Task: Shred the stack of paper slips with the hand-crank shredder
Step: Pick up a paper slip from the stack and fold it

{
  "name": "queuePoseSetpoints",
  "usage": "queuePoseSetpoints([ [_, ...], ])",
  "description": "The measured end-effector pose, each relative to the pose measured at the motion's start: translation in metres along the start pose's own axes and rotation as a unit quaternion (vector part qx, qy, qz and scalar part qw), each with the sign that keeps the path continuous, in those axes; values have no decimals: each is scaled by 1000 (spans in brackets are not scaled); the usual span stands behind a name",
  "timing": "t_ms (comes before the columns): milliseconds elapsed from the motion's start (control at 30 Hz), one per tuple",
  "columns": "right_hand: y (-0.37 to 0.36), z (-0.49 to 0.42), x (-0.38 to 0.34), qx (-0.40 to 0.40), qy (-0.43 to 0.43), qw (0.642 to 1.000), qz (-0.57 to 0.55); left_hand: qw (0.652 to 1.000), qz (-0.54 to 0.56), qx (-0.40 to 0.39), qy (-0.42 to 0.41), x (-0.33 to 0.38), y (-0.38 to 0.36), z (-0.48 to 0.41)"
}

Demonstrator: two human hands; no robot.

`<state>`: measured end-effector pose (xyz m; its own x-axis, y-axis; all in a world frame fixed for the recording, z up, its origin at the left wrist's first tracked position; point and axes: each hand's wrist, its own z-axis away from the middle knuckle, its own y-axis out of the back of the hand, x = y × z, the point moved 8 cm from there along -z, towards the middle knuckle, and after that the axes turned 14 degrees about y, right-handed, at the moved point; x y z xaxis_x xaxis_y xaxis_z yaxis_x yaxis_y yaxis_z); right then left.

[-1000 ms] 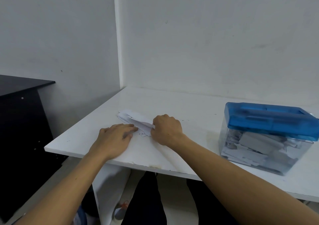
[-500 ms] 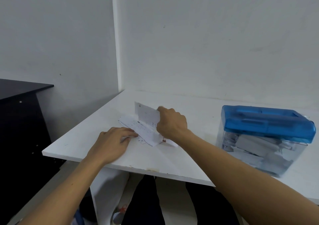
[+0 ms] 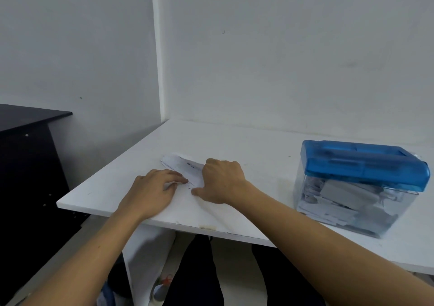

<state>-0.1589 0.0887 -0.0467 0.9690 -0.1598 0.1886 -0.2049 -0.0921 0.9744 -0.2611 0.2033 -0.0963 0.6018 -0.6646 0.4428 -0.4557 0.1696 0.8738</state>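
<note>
Left grip (image 3: 152, 188): open, flat on the surface (image 3: 246, 141), fingers straight, tips touching the near edge of the slips (image 3: 180, 163).

Right grip (image 3: 223, 181): knuckles up, fingers curled down over the right end of the slips, thumb splayed on the surface. Fingertips are hidden, so I cannot tell how many slips are caught under them.

Head view (only view):
- Slips lie flat, fanned slightly, near the left front of the surface, between the two grips.
- Shredder (image 3: 361, 164) stands well apart to the right, with a blue top on a clear bin (image 3: 340, 207) already holding paper pieces.
- Crank cannot be made out from this angle.

Step in hand (judgement): separating a feed from the stack.
- Keep the left grip pressing, so the rest of the stack stays put while the right peels off the top.
- Take only a thin feed. A thick wad would likely jam a hand-cranked cutter.
- Square the edges before lifting, so the slips enter the slot straight.
- Bin looks well filled, so check the room left before feeding.

Count:
- grips: 2
- stacks of slips: 1 (single slips not countable, as they overlap)
- shredders: 1
- surfaces: 1
- dark cabinets (image 3: 28, 164), far left: 1
</note>
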Motion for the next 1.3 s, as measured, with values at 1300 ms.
queuePoseSetpoints([
  [1300, 45, 20, 51, 146, -99, 949, -262, 979, 187, 65, 35, 10, 26, 6],
])
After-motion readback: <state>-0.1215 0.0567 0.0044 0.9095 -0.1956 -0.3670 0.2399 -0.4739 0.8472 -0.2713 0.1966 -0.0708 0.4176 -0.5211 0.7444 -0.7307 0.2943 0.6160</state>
